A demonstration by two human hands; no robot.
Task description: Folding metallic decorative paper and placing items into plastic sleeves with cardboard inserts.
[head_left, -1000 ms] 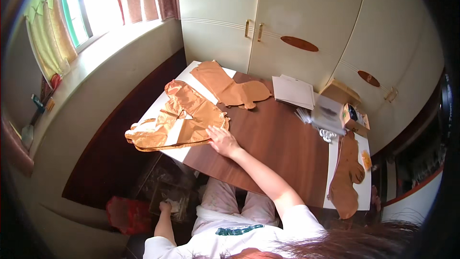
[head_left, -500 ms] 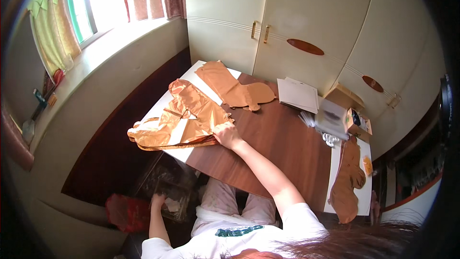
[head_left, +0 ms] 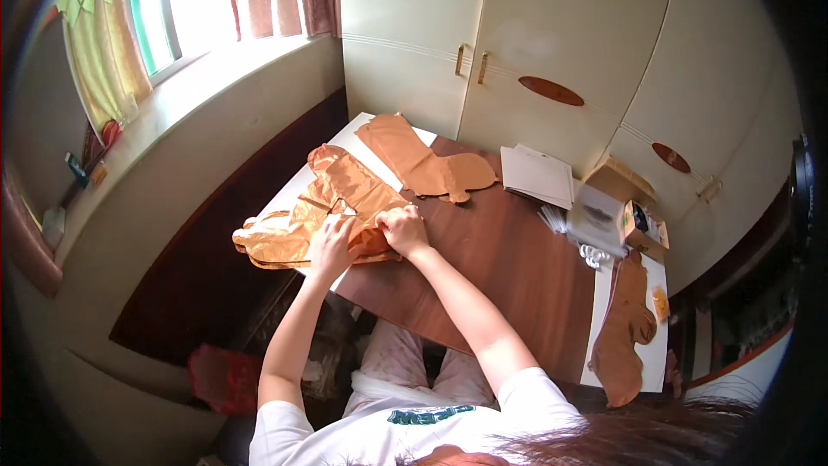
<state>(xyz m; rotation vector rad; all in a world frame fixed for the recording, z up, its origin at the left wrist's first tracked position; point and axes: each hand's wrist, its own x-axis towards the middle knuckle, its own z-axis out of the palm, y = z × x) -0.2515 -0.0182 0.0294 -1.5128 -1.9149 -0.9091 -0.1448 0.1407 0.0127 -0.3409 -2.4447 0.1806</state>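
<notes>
A crumpled shiny orange foil balloon point(head_left: 323, 207) lies at the left end of the brown table point(head_left: 500, 267), partly over a white sheet. My left hand point(head_left: 330, 248) rests flat on its lower part with fingers spread. My right hand point(head_left: 403, 229) presses on its right edge, fingers curled onto the foil. A second flat orange foil shape point(head_left: 427, 164) lies just beyond, untouched.
A stack of white papers point(head_left: 538, 174), a small cardboard box point(head_left: 642, 229) and clear packets point(head_left: 595, 220) sit at the far right of the table. Another flat brown-orange foil shape point(head_left: 625, 328) lies at the right end. Cream cupboards stand behind; a window is at left.
My left hand has come up from below the table onto the foil balloon. My right hand stayed on the balloon's right edge. The view has shifted slightly.
</notes>
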